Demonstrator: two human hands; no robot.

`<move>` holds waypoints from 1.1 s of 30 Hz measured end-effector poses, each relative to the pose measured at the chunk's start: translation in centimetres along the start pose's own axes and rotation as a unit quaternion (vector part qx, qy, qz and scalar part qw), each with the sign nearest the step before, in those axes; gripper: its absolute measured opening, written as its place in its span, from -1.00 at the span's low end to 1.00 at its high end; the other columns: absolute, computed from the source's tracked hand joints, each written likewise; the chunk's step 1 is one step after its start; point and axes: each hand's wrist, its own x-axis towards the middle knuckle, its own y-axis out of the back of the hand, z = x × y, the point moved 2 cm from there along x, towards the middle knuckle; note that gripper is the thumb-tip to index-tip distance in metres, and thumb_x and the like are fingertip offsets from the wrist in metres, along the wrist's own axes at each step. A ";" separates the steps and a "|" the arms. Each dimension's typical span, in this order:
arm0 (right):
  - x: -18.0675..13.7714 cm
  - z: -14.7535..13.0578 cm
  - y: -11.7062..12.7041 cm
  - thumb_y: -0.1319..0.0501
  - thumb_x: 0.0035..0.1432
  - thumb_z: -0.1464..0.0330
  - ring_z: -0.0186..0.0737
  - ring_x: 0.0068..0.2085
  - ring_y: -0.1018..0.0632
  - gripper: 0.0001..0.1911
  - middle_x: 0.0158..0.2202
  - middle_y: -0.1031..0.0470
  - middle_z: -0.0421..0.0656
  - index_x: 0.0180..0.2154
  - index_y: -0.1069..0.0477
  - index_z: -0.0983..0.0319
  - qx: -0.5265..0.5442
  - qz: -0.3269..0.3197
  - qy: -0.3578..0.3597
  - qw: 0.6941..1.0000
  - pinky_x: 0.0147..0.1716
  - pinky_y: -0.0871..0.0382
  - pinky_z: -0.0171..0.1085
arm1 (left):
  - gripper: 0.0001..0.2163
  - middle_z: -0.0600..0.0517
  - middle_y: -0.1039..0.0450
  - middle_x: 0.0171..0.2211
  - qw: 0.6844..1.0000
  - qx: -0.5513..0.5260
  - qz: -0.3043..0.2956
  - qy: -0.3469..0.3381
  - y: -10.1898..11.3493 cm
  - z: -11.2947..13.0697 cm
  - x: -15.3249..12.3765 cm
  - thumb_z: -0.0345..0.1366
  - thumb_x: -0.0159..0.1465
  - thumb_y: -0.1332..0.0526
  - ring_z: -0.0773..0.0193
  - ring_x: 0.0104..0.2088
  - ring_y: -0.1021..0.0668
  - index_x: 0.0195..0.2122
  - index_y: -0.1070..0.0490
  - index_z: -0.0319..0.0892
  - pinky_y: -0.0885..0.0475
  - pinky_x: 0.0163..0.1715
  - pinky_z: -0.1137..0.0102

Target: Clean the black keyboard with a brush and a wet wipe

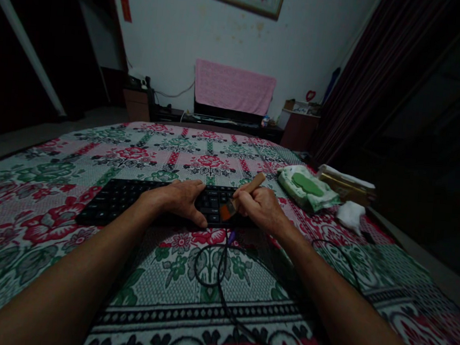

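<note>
A black keyboard (109,199) lies on the flowered cloth in front of me. My left hand (181,199) spans it, thumb at the near edge and fingers toward the far edge, gripping it across its width. In my right hand (262,206) is a flat paintbrush (256,182) with a wooden handle, pinched low near the metal band. Its orange-brown bristles touch the keys on the right part of the keyboard. Some keys are hidden under both hands. A dark cable (220,279) loops over the cloth on the near side.
The patterned cloth (167,159) covers the broad surface. To the right are a green-and-white wipes pack (305,187), a gold tissue pack (345,185) and a crumpled white tissue (351,215). Beyond stands a screen draped with a pink towel (233,87).
</note>
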 end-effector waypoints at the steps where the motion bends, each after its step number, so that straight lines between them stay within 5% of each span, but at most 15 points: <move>1: 0.0 -0.1 0.1 -0.01 0.11 0.31 -0.35 -0.56 -0.43 -0.66 -0.58 -0.45 -0.18 -0.43 -0.50 0.34 0.000 0.000 0.000 1.000 -0.57 -0.20 -0.39 | -0.10 -0.13 -0.23 0.18 1.000 0.001 0.000 0.002 0.0 0.0 0.0 0.28 -0.14 -0.21 -0.06 0.17 -0.29 0.17 -0.15 -0.12 -0.19 0.14 0.17; 11: -0.2 -0.7 0.8 -0.03 0.04 0.33 -0.37 -0.63 -0.37 -0.73 -0.68 -0.36 -0.24 -0.45 -0.46 0.31 0.059 -0.050 -0.015 0.997 -0.65 -0.15 -0.40 | -0.11 -0.13 -0.17 0.23 1.000 -0.004 -0.006 0.011 0.2 0.2 -0.2 0.25 -0.14 -0.24 -0.07 0.23 -0.21 0.18 -0.13 -0.10 -0.12 0.19 0.15; 22: 0.5 0.9 0.6 -0.05 0.15 0.25 -0.29 -0.45 -0.52 -0.69 -0.43 -0.53 -0.13 -0.46 -0.46 0.28 0.085 0.039 0.018 0.995 -0.47 -0.34 -0.37 | 0.02 -0.15 0.11 0.34 1.000 -0.011 -0.011 0.007 0.2 0.3 -0.3 0.25 -0.13 -0.24 -0.03 0.30 -0.07 0.30 0.08 -0.10 -0.02 0.24 0.17; 29: 0.8 1.9 -1.3 -0.10 0.17 0.26 -0.22 -0.22 -0.57 -0.68 -0.25 -0.58 -0.12 -0.12 -0.47 0.24 0.070 0.093 0.027 0.993 -0.25 -0.42 -0.29 | -0.08 -0.16 -0.12 0.26 0.999 0.002 -0.015 0.028 0.8 0.3 -0.6 0.25 -0.11 -0.23 -0.08 0.23 -0.21 0.22 -0.09 -0.12 -0.12 0.19 0.15; 33: 0.9 2.1 -2.2 -0.07 0.19 0.26 -0.24 -0.14 -0.55 -0.72 -0.08 -0.54 -0.16 -0.24 -0.52 0.18 0.074 0.070 0.054 0.993 -0.18 -0.41 -0.28 | -0.15 -0.11 -0.24 0.19 0.998 0.004 -0.021 0.052 1.2 0.1 -0.9 0.24 -0.11 -0.23 -0.06 0.17 -0.30 0.16 -0.16 -0.08 -0.20 0.14 0.16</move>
